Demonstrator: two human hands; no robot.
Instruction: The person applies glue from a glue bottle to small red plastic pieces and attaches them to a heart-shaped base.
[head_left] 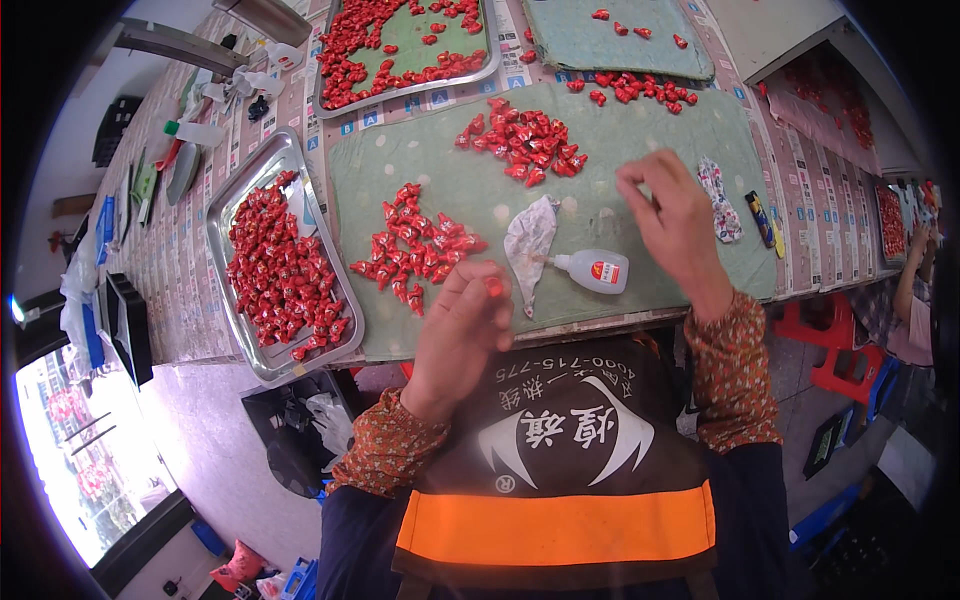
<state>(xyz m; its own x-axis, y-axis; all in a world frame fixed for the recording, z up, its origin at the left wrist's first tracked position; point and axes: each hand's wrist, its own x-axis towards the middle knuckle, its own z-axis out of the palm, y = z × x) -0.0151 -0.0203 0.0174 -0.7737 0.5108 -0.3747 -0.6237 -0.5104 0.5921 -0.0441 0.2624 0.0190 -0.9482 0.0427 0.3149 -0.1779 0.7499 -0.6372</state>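
Note:
My left hand [455, 325] is closed round a small glossy red piece [494, 287], whose end shows at the fingertips. Over the green cloth [620, 140], my right hand [672, 215] is curled with thumb and fingertips close together; what lies between them, if anything, is too small to make out. Between the hands are a white squeeze bottle [598, 271] lying on its side and a crumpled patterned rag [531, 240] by its nozzle. One loose pile of red pieces [415, 245] lies just beyond my left hand, another pile [523, 140] farther off.
A metal tray [352, 345] heaped with red pieces stands at the left, another tray [408, 85] at the back. A second cloth pad [620, 55] holds a few pieces. Right of my right hand lie a folded rag [718, 200] and a yellow-black tool [765, 222]. Red stools [840, 345] stand at right.

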